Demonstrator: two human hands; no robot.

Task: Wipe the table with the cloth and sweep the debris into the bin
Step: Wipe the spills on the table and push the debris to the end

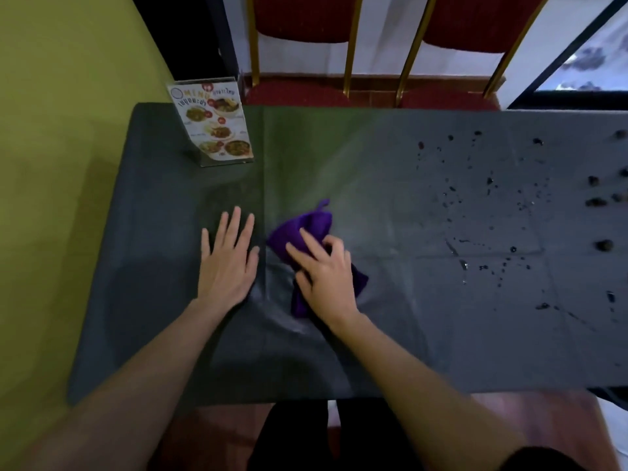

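Menu stand (217,125) upright at far left corner of dark desk (373,334); two red chairs (302,22) beyond. Crumbs and droplets (489,212) scattered well right of purple cloth (306,226). Cloth bunched mid-desk, long axis near-to-far. Right hand (326,270) curled, gripping cloth. Left hand (227,260) flat, fingers straight, just beside.

A crumpled purple cloth (300,226) lies near the middle of the dark desk (373,334); dark debris (489,198), seemingly wet specks and crumbs, scatters across its right side.
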